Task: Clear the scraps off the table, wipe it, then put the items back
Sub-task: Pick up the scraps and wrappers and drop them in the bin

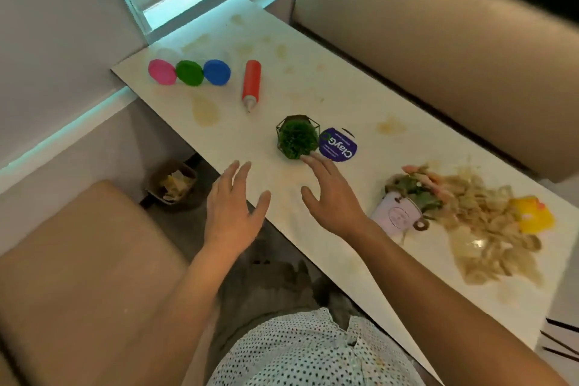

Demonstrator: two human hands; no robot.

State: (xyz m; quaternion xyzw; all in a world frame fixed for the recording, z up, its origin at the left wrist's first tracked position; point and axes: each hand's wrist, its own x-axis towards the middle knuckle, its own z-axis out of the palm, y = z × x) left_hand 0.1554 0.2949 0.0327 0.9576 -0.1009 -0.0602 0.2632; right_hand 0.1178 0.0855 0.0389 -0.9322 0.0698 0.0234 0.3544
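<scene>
A pile of pale scraps [488, 238] lies on the right part of the stained white table [238, 131]. A tipped pink flower pot [398, 216] and a yellow rubber duck [532, 213] lie in the pile. A small green plant in a black wire frame [297, 138] stands mid-table beside a purple ClayGo tub [338, 146]. My right hand [332, 194] is spread open just in front of the plant, fingertips near it. My left hand [235, 207] hovers open at the table's near edge. Both hold nothing.
Pink [161, 72], green [189, 73] and blue [217, 72] lidded jars and a lying red squeeze bottle [251, 83] sit at the far end. A small bin with scraps [172, 183] stands on the floor under the table. Beige seats [438, 34] flank both sides.
</scene>
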